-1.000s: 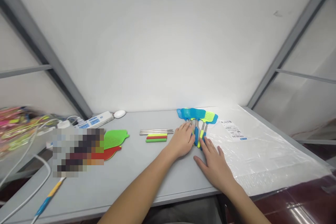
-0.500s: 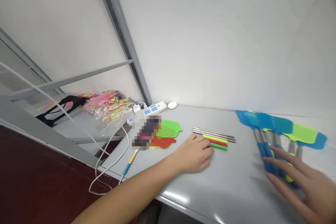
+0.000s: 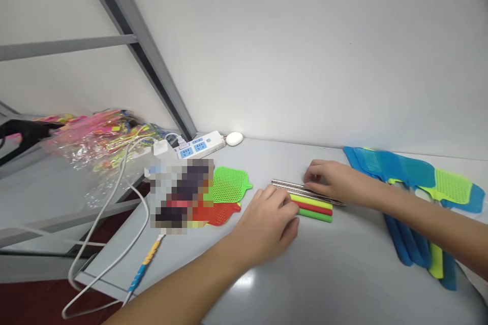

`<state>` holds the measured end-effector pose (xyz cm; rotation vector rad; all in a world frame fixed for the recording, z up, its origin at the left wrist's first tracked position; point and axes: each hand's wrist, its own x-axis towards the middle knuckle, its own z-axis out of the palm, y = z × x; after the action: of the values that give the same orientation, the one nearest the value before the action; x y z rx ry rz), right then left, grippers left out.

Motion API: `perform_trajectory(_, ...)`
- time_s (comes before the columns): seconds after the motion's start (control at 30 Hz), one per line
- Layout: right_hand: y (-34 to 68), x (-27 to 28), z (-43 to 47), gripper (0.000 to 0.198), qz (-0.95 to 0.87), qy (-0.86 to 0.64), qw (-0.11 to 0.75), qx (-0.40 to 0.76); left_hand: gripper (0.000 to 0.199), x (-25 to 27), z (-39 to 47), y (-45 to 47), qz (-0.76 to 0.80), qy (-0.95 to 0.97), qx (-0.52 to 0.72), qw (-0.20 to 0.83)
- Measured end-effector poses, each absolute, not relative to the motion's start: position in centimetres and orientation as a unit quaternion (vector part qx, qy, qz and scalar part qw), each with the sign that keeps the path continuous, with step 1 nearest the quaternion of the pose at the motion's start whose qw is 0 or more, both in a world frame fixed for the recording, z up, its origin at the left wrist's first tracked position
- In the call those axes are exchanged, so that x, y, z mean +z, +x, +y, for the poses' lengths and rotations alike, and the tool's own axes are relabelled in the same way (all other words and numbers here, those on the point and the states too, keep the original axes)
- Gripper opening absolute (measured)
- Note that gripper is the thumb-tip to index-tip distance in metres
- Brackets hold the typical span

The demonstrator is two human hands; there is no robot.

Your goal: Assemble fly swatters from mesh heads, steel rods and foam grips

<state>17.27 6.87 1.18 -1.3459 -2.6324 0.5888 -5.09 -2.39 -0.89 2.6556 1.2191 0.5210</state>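
My left hand [image 3: 267,218] lies with curled fingers over the left ends of the yellow tube [image 3: 310,201], the red tube [image 3: 312,207] and the green tube [image 3: 315,215]; its fingertips are mostly hidden. Just behind these tubes are several thin metal rods [image 3: 284,183], lying side by side. From the right, my right hand [image 3: 324,177] reaches over the rods, fingers bent down and pinching at the rearmost one. Left of my hands, a green fly swatter head [image 3: 231,185] overlaps a red swatter head [image 3: 221,213].
On the right, blue fly swatters [image 3: 407,172] and a yellow-green one [image 3: 453,186] lie in a row under my right forearm. A power strip [image 3: 202,144], white cables [image 3: 147,213] and a blurred-out object [image 3: 186,193] are at left. Bagged colourful items [image 3: 102,137] sit beyond the metal frame [image 3: 141,45].
My right hand has moved left from the swatter handles to the metal rods. My left hand stays at the tubes' left ends. The view has shifted slightly.
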Motion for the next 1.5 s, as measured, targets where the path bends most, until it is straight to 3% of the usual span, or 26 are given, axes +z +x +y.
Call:
perform_trajectory(0.17, 17.6, 0.9, 7.8, 0.018, -0.883, -0.42, 0.051, 0.2, 0.014, -0.9, -2.0, -4.8, 0.404, 0.893, 0.152, 0.13)
perform_trajectory(0.47, 18.1, 2.0, 7.2, 0.018, -0.875, -0.475, 0.009, 0.095, 0.017, -0.1, -2.2, -5.0, 0.407, 0.882, 0.155, 0.179)
perform_trajectory(0.77, 23.3, 5.5, -2.4, 0.03, -0.779, -0.607, 0.118, 0.102, 0.009, -0.1, -3.0, -5.0, 0.367, 0.902, 0.167, 0.156)
perform_trajectory(1.07, 24.2, -2.0, -16.9, 0.03, -0.74, -0.624, 0.178, 0.176, 0.012, -0.6, -3.2, -4.6, 0.334, 0.914, 0.195, 0.124)
perform_trajectory(1.27, 23.7, -4.3, -17.9, 0.025, -0.757, -0.624, 0.177, 0.086, 0.016, -0.3, -3.7, -3.6, 0.31, 0.931, 0.163, 0.106)
perform_trajectory(1.5, 23.9, -3.9, -17.2, 0.031, -0.727, -0.661, 0.162, 0.091, 0.024, 0.0, -4.5, -2.9, 0.27, 0.955, 0.124, 0.024)
